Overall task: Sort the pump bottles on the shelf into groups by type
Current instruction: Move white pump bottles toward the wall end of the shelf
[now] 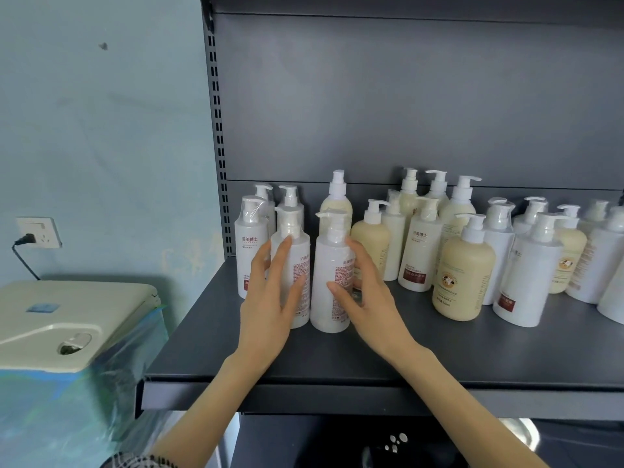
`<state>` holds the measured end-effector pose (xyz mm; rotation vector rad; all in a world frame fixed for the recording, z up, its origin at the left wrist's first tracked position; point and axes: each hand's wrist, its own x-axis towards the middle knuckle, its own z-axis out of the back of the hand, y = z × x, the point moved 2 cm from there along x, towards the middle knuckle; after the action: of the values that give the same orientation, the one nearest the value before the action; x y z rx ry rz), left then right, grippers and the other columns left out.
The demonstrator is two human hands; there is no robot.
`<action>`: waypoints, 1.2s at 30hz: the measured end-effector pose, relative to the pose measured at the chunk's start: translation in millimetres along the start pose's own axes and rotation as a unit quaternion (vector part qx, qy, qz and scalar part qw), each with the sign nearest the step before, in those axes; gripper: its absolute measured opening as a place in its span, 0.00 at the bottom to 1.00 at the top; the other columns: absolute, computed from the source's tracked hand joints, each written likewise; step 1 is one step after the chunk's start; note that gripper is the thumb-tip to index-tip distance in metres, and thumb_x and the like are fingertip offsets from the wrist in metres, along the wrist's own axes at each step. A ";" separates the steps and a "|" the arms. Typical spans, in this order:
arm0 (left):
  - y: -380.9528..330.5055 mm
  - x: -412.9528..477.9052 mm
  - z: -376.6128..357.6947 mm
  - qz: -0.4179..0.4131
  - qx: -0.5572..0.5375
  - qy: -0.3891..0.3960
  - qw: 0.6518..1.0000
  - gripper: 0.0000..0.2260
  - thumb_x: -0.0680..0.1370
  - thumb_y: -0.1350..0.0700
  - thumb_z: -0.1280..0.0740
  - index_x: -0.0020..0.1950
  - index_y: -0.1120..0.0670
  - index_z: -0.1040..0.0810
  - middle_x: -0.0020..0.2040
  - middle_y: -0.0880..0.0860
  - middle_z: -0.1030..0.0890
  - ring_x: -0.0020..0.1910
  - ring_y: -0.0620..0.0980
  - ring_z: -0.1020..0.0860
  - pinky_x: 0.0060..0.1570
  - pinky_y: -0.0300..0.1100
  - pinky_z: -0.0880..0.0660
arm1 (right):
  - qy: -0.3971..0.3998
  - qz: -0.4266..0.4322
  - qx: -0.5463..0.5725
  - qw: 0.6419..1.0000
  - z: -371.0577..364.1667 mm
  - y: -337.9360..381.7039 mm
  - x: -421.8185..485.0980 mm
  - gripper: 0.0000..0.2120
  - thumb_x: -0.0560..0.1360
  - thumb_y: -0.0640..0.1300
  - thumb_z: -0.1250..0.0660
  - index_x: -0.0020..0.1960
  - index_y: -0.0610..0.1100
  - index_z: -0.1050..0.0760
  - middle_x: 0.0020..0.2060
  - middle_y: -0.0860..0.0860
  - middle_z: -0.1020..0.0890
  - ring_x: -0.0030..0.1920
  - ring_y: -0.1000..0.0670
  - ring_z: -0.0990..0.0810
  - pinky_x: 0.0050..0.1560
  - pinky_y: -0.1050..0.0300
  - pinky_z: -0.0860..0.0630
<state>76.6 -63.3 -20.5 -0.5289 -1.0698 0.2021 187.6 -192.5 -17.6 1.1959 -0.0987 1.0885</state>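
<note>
Shelving unit [405,96]: dark grey metal, plain back panel, slotted upright at the left edge.
Wall [101,130]: pale blue, scuffed, left of the unit.
Shelf [337,359]: grey board carrying all the pump bottles, bare along its front edge.
Appliance [60,315]: cream lid, low at the left, body wrapped in blue plastic film [67,417].
White group at left: tall white pump bottles with red print, clustered at the shelf's left end; rear white bottle [250,244] behind, two more in front.
Mixed bottles at right: cream pump bottles and white ones interleaved, upright; large cream bottle [464,275] near the front, white bottle with dark red label [420,255] just behind and left of it.
Left front bottle [299,251]: upright, pump head under clear film, touched on its left side.
Right front bottle [329,261]: upright, just beside the first, between the two hands.
Left hand [273,298]: released, fingers [282,255] nearly straight, laid against the left front bottle.
Right hand [368,295]: released, thumb across the right front bottle's face, fingers [354,251] nearly straight along its right side.
Wall socket [39,231]: white, black plug [27,238] in it, cable hanging down.
</note>
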 end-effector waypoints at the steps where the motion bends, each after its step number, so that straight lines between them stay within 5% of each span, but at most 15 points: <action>1: 0.3 -1.0 2.9 0.000 0.005 -0.004 1.000 0.26 0.79 0.48 0.39 0.70 0.29 0.49 0.74 0.44 0.45 0.67 0.43 0.34 0.53 0.41 0.29 | 0.007 0.000 0.002 1.000 -0.5 0.0 0.8 0.32 0.77 0.52 0.35 0.73 0.66 0.50 0.73 0.56 0.36 0.70 0.53 0.33 0.69 0.45 0.32; 8: 10.1 -6.4 25.5 0.000 0.057 -0.025 0.998 0.28 0.78 0.49 0.36 0.72 0.31 0.47 0.72 0.44 0.43 0.63 0.47 0.30 0.44 0.44 0.26 | 0.069 0.030 0.055 0.996 -17.6 5.6 6.3 0.40 0.76 0.42 0.32 0.73 0.69 0.53 0.74 0.61 0.41 0.72 0.55 0.36 0.65 0.55 0.29; 14: 21.1 -6.4 42.4 -0.002 0.090 -0.024 0.996 0.30 0.79 0.47 0.39 0.69 0.26 0.55 0.73 0.47 0.43 0.63 0.49 0.29 0.44 0.44 0.26 | 0.062 0.034 0.083 0.994 -40.8 4.9 12.3 0.42 0.76 0.42 0.32 0.73 0.70 0.54 0.74 0.62 0.42 0.73 0.56 0.38 0.68 0.49 0.31; 19: 28.6 1.9 45.4 0.005 0.103 -0.018 0.995 0.30 0.79 0.54 0.36 0.72 0.36 0.50 0.72 0.52 0.39 0.58 0.52 0.26 0.48 0.47 0.23 | 0.025 0.032 0.070 0.997 -55.1 1.1 16.5 0.40 0.75 0.44 0.32 0.72 0.71 0.53 0.66 0.72 0.41 0.69 0.59 0.33 0.66 0.46 0.29; 24: 43.4 17.8 42.7 0.022 0.061 0.010 0.998 0.29 0.80 0.57 0.37 0.74 0.40 0.47 0.72 0.52 0.39 0.63 0.45 0.31 0.55 0.34 0.33 | 0.034 0.030 0.042 0.998 -59.5 -1.7 30.8 0.39 0.76 0.43 0.33 0.75 0.64 0.54 0.70 0.59 0.39 0.68 0.54 0.32 0.65 0.44 0.28; 27: 50.6 26.5 37.0 0.032 0.032 0.023 0.999 0.28 0.80 0.60 0.38 0.75 0.45 0.45 0.72 0.54 0.39 0.63 0.40 0.35 0.57 0.19 0.41 | 0.039 0.028 0.034 0.998 -59.5 -3.4 40.3 0.39 0.76 0.42 0.33 0.76 0.62 0.54 0.69 0.58 0.38 0.69 0.53 0.33 0.66 0.43 0.29; 30: 56.9 33.9 31.4 0.037 0.015 0.029 0.999 0.27 0.80 0.61 0.39 0.76 0.48 0.45 0.72 0.55 0.40 0.64 0.39 0.37 0.56 0.15 0.46 | 0.037 0.029 0.043 0.998 -59.8 -5.7 47.6 0.39 0.76 0.41 0.33 0.75 0.63 0.53 0.69 0.59 0.39 0.70 0.52 0.34 0.67 0.42 0.32; 33: 62.4 37.9 25.9 0.046 0.004 0.032 0.998 0.27 0.81 0.59 0.40 0.75 0.43 0.47 0.71 0.53 0.40 0.63 0.38 0.37 0.57 0.16 0.45 | 0.036 0.027 0.039 0.998 -60.4 -9.2 51.3 0.39 0.76 0.42 0.33 0.75 0.63 0.54 0.70 0.59 0.39 0.70 0.52 0.34 0.68 0.42 0.32; 36: 67.2 36.3 19.7 0.048 0.009 0.024 0.999 0.27 0.82 0.55 0.42 0.73 0.35 0.51 0.71 0.48 0.41 0.62 0.38 0.35 0.62 0.31 0.38 | 0.043 0.027 0.025 0.998 -63.0 -14.5 50.4 0.40 0.76 0.43 0.33 0.76 0.61 0.56 0.70 0.58 0.39 0.71 0.52 0.35 0.68 0.42 0.32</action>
<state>83.0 15.3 -18.9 -0.5662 -0.9950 0.2821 195.4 -111.2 -25.1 1.1951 -0.0388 1.1947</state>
